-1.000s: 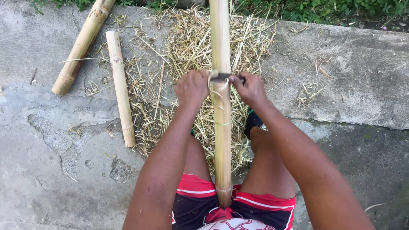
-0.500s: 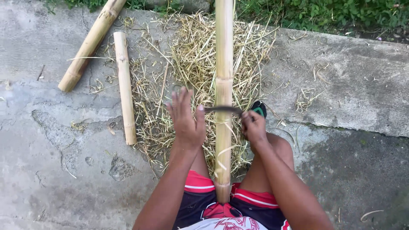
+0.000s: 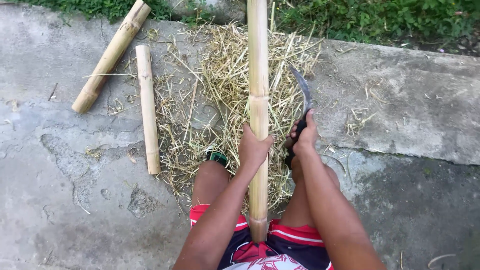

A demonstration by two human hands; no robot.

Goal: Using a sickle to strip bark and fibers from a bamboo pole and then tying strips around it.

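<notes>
bamboo pole [image 3: 258, 100] inside left fingers [image 3: 248, 145], knife [image 3: 303, 97] right

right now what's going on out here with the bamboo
A person sits on a concrete slab with a long bamboo pole running out between their knees. The left hand grips the pole about halfway along. The right hand holds a curved knife by its dark handle, blade pointing away, just right of the pole and off it. Pale shavings lie heaped under the pole, and two shorter bamboo pieces lie to the left.
</notes>
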